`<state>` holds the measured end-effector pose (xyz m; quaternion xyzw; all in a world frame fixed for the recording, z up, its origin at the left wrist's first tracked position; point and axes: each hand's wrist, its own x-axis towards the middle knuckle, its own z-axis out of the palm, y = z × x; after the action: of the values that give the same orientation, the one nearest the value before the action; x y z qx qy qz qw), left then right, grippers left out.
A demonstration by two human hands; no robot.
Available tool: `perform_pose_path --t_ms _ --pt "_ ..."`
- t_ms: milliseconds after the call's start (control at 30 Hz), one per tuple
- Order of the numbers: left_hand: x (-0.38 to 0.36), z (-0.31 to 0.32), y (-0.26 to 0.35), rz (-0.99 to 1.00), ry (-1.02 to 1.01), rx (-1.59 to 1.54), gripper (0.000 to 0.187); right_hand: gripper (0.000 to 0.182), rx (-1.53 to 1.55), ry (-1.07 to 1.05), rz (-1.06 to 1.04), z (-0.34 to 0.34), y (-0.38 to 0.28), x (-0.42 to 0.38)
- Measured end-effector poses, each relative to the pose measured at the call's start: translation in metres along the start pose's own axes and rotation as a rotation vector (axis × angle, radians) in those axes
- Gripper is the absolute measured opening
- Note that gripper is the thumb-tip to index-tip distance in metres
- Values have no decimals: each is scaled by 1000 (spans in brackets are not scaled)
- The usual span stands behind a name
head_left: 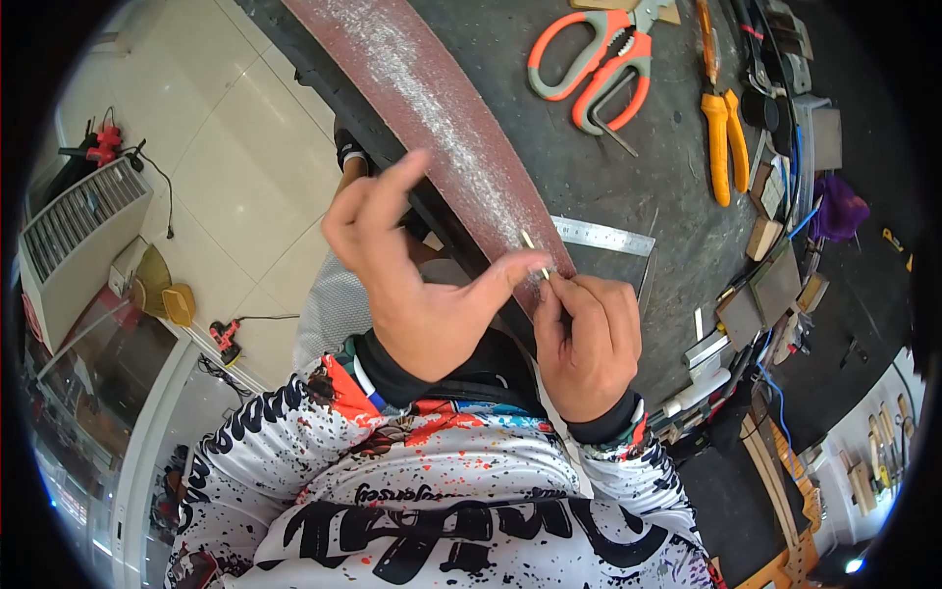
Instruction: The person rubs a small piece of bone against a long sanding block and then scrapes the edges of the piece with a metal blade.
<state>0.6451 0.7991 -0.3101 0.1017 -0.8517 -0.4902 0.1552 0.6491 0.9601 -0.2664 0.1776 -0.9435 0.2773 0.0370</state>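
Note:
A strip of reddish-brown sandpaper (446, 123), streaked with white dust, lies along the edge of the dark bench. Over its near end, my right hand (589, 339) pinches a thin, pale little stick (527, 239) between thumb and fingers. What the stick is made of I cannot tell. My left hand (422, 285) is open, index finger raised and thumb stretched out to the stick. The thumb tip crosses in front of the stick's middle; whether it presses on it is unclear. Just beyond my right hand, a steel ruler (603, 237) lies on the bench.
Orange-handled scissors (589, 64) and a hex key (613, 135) lie farther up the bench (677, 245). Yellow-handled pliers (723, 142) are to their right. Blocks, cables and a purple cloth (837, 208) crowd the right side. A red power tool (226, 342) sits on the tiled floor.

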Motion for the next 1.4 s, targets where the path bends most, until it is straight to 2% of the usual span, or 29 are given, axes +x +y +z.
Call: perform_pose_path --t_ms 67,100,233,333,433,533,933,1000,1100,1400 --pt "-6 0 -2 -146 -22 -117 133 29 -21 -3 -1 0 0 0" --pt "-7 -3 -3 -168 -90 -21 142 29 -26 -9 3 0 1 -1" --pt "-5 7 -2 -250 -22 -9 143 31 -74 -53 -3 -3 -3 1" --pt "-7 8 -4 -210 -70 -25 147 32 -65 -84 -19 -5 -2 3" --pt "-11 10 -9 -225 -131 -168 147 32 -73 -97 -43 -3 -3 3" --pt "-13 15 -10 -424 -188 -553 145 32 -73 -104 -41 -4 -2 1" --pt "9 5 -4 -428 -171 -477 142 29 -60 -133 -23 -1 -8 18" --pt "14 3 -5 -396 -173 -313 143 29 -66 -134 -20 1 -9 24" --pt "25 -2 -7 -404 -176 -257 144 31 -52 -130 -34 7 -11 35" --pt "63 -21 -20 -501 -130 -333 141 28 -51 -87 -52 26 -32 75"
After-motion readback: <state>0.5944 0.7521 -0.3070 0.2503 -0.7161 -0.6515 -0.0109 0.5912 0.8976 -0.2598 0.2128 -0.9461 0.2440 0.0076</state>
